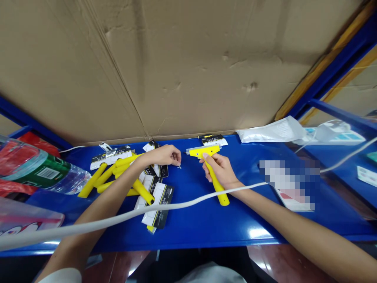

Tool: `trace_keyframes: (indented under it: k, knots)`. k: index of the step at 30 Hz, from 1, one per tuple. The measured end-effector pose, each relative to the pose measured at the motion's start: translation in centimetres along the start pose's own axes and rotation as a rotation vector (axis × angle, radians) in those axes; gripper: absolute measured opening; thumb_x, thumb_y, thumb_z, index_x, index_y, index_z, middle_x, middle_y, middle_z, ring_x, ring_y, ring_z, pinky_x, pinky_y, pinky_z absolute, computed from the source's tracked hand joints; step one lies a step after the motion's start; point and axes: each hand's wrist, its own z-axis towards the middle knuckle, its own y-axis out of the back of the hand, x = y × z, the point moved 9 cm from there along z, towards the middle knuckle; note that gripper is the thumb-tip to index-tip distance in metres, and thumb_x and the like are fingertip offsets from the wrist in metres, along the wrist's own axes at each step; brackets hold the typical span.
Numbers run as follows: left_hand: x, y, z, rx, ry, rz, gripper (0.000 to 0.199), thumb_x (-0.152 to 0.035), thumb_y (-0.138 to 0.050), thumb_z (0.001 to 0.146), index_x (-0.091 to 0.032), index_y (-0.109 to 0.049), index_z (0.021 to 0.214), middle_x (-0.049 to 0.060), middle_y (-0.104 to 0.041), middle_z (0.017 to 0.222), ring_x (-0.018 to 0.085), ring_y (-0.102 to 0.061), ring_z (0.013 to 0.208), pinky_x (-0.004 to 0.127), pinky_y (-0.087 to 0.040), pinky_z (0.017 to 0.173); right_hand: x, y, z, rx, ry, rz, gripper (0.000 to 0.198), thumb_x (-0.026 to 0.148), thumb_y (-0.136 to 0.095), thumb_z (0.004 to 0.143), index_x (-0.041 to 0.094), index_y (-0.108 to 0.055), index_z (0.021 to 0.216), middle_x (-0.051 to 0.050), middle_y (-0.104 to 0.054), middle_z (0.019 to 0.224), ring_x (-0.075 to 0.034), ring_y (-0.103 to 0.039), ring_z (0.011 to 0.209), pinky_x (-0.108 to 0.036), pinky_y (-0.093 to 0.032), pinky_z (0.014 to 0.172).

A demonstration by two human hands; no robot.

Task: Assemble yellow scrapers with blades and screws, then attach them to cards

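My right hand point(219, 169) is wrapped round the handle of a yellow scraper point(216, 184), its wide head pointing away from me and a clear cover along the head's edge. To the left of the scraper, my left hand point(167, 155) is closed with its fingertips pinched together just over the blue table. Tiny pale bits point(179, 167) show at those fingertips, too small to name. Under and beside my left forearm lies a pile of yellow handles point(100, 177). Black-and-white packages point(159, 204) are spread close by, some partly hidden by the arm.
A large water bottle point(50, 169) lies at the left. A white cable point(188, 202) crosses in front of both forearms. A silvery-white bag point(271, 130) and another package point(214, 140) rest against the cardboard wall point(188, 70). At the right is a partly blurred white item point(294, 204).
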Motion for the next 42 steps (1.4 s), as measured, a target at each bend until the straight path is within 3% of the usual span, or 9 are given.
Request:
trace_keyframes:
  k: [8,12,18,22,25,30,36,42]
  knots:
    - [-0.1,-0.8,0.0,0.08,-0.034,-0.03,0.016,-0.032,-0.084,0.086,-0.021,-0.084,0.097,0.005,-0.085,0.093,0.02,-0.075,0.083,0.029,-0.052,0.077,0.1,-0.2,-0.1,0.017,-0.003,-0.016,0.059,0.076,-0.082,0.086,0.018,-0.073,0.086,0.004,-0.061,0.057,-0.011,-0.054,0.037,-0.027,-0.041,0.038]
    - [-0.2,-0.7,0.0,0.058,-0.046,-0.024,0.013,-0.031,-0.085,0.084,-0.02,-0.084,0.092,0.005,-0.084,0.089,0.02,-0.073,0.079,0.029,-0.051,0.074,-0.2,-0.3,0.0,0.043,-0.017,-0.031,0.058,0.076,-0.081,0.087,0.019,-0.072,0.087,0.004,-0.062,0.058,-0.011,-0.054,0.037,-0.027,-0.042,0.039]
    - [-1.9,2.4,-0.3,-0.177,-0.082,-0.064,0.022,-0.039,-0.078,0.093,-0.019,-0.082,0.101,0.008,-0.084,0.103,0.021,-0.073,0.09,0.033,-0.053,0.084,-1.4,-1.4,-0.3,0.173,-0.111,-0.077,0.057,0.075,-0.078,0.09,0.018,-0.071,0.086,0.005,-0.062,0.059,-0.01,-0.054,0.038,-0.024,-0.04,0.038]
    - [-4.5,3.4,-1.0,-0.311,-0.171,-0.284,0.026,-0.044,-0.083,0.092,-0.019,-0.082,0.101,0.008,-0.083,0.109,0.022,-0.074,0.102,0.038,-0.055,0.097,-2.4,-2.7,-1.0,0.306,-0.214,-0.109,0.055,0.071,-0.081,0.088,0.017,-0.07,0.085,0.004,-0.062,0.059,-0.01,-0.054,0.037,-0.023,-0.039,0.036]
    - [-6.5,1.8,-1.1,-0.231,-0.219,-0.39,0.023,-0.041,-0.086,0.089,-0.02,-0.083,0.098,0.009,-0.083,0.112,0.023,-0.075,0.105,0.039,-0.056,0.097,-2.7,-3.2,-1.5,0.362,-0.259,-0.13,0.05,0.066,-0.083,0.088,0.017,-0.071,0.086,0.005,-0.062,0.059,-0.009,-0.053,0.037,-0.021,-0.04,0.036]
    - [-8.1,-0.1,-1.0,-0.133,-0.226,-0.347,0.017,-0.035,-0.088,0.088,-0.019,-0.084,0.094,0.01,-0.083,0.112,0.023,-0.075,0.105,0.037,-0.056,0.092,-3.0,-3.5,-2.0,0.404,-0.292,-0.155,0.045,0.061,-0.08,0.09,0.017,-0.07,0.086,0.004,-0.064,0.061,-0.009,-0.055,0.039,-0.021,-0.041,0.037]
    - [-7.9,-0.6,-0.6,-0.105,-0.203,-0.422,0.019,-0.032,-0.09,0.086,-0.017,-0.081,0.094,0.008,-0.082,0.102,0.019,-0.073,0.093,0.036,-0.056,0.088,-3.4,-3.7,-2.0,0.436,-0.286,-0.184,0.044,0.059,-0.078,0.094,0.017,-0.071,0.086,0.004,-0.065,0.06,-0.009,-0.055,0.04,-0.02,-0.042,0.038]
    - [-7.1,-1.6,-0.2,-0.073,-0.119,-0.622,0.034,-0.025,-0.096,0.076,-0.018,-0.07,0.098,0.004,-0.075,0.101,0.017,-0.069,0.091,0.037,-0.054,0.089,-3.4,-3.7,-2.2,0.452,-0.261,-0.206,0.045,0.062,-0.077,0.095,0.018,-0.072,0.088,0.003,-0.066,0.061,-0.01,-0.056,0.042,-0.021,-0.044,0.039]
